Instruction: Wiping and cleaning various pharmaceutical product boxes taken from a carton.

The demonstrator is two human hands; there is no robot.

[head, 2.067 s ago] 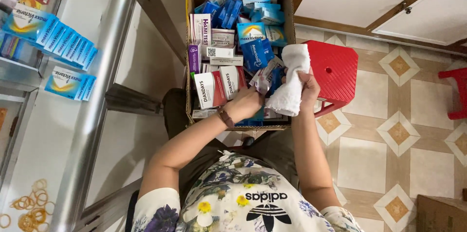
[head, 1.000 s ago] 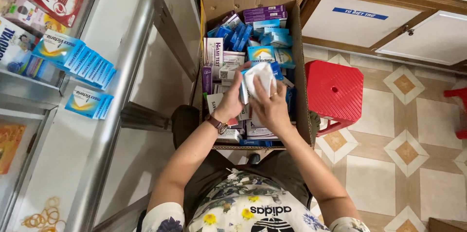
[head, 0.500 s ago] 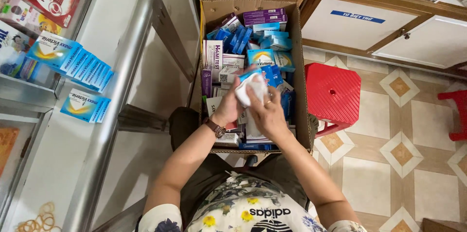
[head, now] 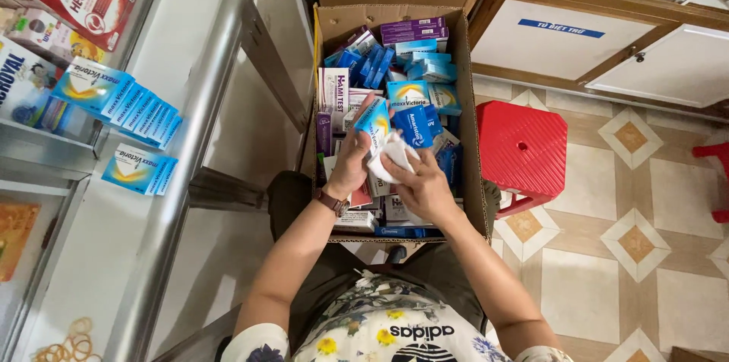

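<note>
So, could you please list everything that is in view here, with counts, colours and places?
cardboard box: one, brown, open on the floor ahead, full of small cartons in blue, white and purple
blue carton: one, blue with yellow, held above the box
white cloth: one, against that carton
stool: one in full view, red plastic, right of the box
blue cartons: a row plus a small stack, on the shelf at left
rubber bands: many, tan, bottom left
cabinet doors: two, white, wood-framed, top right
left hand: holds the carton
right hand: holds the cloth
</note>
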